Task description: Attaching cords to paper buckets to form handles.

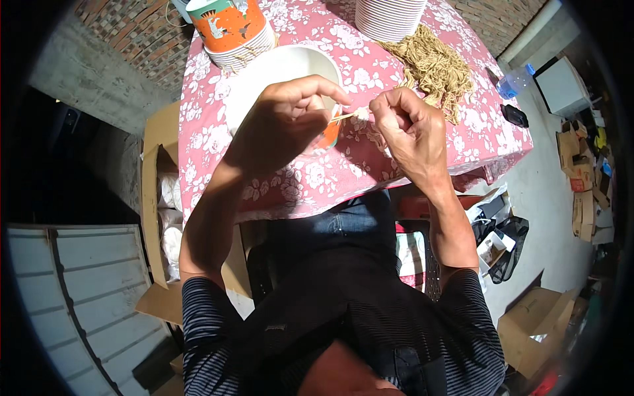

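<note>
Above the near part of the table, a short tan cord point(343, 117) runs between my two hands. My left hand point(290, 112) is closed, its fingers pinching one end of it. My right hand point(415, 129) has its thumb and fingers pressed together at the other end. An orange printed tub point(328, 136) shows partly below my left hand, which hides most of it. Behind that hand stands a large white bucket point(320, 63), partly covered by it. Beyond my right hand lies a loose heap of tan cords point(432, 63).
A pink floral cloth point(317, 175) covers the table. Stacked paper tubs, the top one orange point(231, 26), stand far left; a white stack point(389, 18) stands far right. A black object point(514, 116) lies at the right edge. Cardboard boxes point(536, 330) are on the floor.
</note>
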The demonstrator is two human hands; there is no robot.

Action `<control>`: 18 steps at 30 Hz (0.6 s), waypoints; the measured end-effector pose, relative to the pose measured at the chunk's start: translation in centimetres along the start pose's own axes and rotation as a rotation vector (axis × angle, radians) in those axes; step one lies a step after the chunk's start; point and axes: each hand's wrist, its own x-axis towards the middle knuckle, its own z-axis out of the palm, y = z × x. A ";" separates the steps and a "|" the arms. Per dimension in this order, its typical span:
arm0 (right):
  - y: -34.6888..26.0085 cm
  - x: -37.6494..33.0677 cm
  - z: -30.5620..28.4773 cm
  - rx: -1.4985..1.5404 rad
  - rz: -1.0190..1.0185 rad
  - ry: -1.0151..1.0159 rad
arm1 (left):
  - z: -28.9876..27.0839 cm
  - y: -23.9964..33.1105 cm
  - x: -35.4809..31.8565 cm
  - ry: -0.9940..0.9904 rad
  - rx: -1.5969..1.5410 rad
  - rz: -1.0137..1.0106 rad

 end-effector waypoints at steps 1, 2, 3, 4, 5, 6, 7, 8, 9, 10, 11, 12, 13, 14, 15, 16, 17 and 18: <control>-0.2 0.1 -0.1 -0.002 0.000 0.002 | 1.0 -0.3 0.3 0.105 0.077 0.092; -0.4 0.3 -0.1 0.027 0.008 -0.022 | 1.2 -0.4 0.5 0.104 0.076 0.093; -0.5 0.4 -0.2 0.055 0.016 -0.047 | 1.2 -0.2 0.7 0.116 0.305 0.344; -0.7 0.5 -0.2 0.055 0.016 -0.050 | 1.3 0.0 0.6 0.131 0.536 0.591; -0.9 0.6 -0.2 0.138 0.030 -0.077 | 1.3 -0.4 0.9 0.134 0.535 0.589; -1.1 0.8 -0.3 0.220 0.043 -0.105 | 1.2 -1.2 1.5 0.191 0.631 0.721; -1.5 1.1 -0.7 0.212 0.061 -0.143 | 1.3 -1.2 1.9 0.245 0.726 0.854; -1.0 1.5 -1.1 0.155 -0.035 -0.190 | 1.0 -1.0 1.6 0.245 0.724 0.852; -0.2 2.0 -1.9 0.098 -0.132 -0.236 | 0.5 -0.6 1.1 0.215 0.742 0.751; -0.2 2.7 -3.7 -0.014 0.004 -0.414 | 0.1 -0.1 0.7 0.184 0.757 0.654; 0.0 3.0 -4.5 0.015 -0.002 -0.423 | -0.1 -0.2 0.4 0.196 0.659 0.465; 0.3 3.7 -6.1 -0.025 0.043 -0.527 | -0.2 -0.7 0.5 0.193 0.657 0.469; 1.1 4.0 -7.3 0.041 0.025 -0.536 | -0.2 -1.3 0.7 0.238 0.663 0.604; 0.4 4.5 -9.0 -0.023 0.176 -0.579 | -0.2 -1.6 0.9 0.288 0.666 0.737; 1.6 4.5 -10.1 0.039 0.207 -0.541 | -0.2 -1.6 0.7 0.289 0.663 0.741; 2.6 4.4 -10.7 0.133 0.190 -0.490 | 0.0 -1.5 0.4 0.256 0.648 0.656; 3.3 4.3 -11.4 0.182 0.233 -0.467 | 0.2 -1.5 0.1 0.223 0.633 0.572; 3.8 4.2 -12.1 0.231 0.275 -0.441 | 0.3 -1.4 -0.1 0.215 0.633 0.512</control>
